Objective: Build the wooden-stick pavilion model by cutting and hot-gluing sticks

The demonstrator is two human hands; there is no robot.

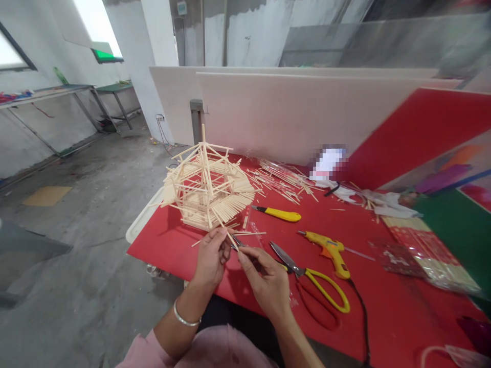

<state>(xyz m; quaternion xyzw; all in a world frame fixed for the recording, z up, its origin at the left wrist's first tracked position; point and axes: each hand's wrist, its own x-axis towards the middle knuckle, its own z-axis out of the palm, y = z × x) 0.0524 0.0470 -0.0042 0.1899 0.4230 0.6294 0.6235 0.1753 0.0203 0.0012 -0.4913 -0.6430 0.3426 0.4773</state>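
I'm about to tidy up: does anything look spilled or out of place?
Yes. Loose sticks lie scattered at odd angles on the red table, right of the stick model, as if spilled. A flat brown sheet lies by itself on the floor, away from the table.

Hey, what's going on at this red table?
A person is pinching a thin wooden stick between the fingertips of the left hand and right hand. It is held just in front of an open-framed, pavilion-like stick model on the red tabletop. Right of the model lie a yellow utility knife, scissors and a yellow glue gun, none of them in hand.
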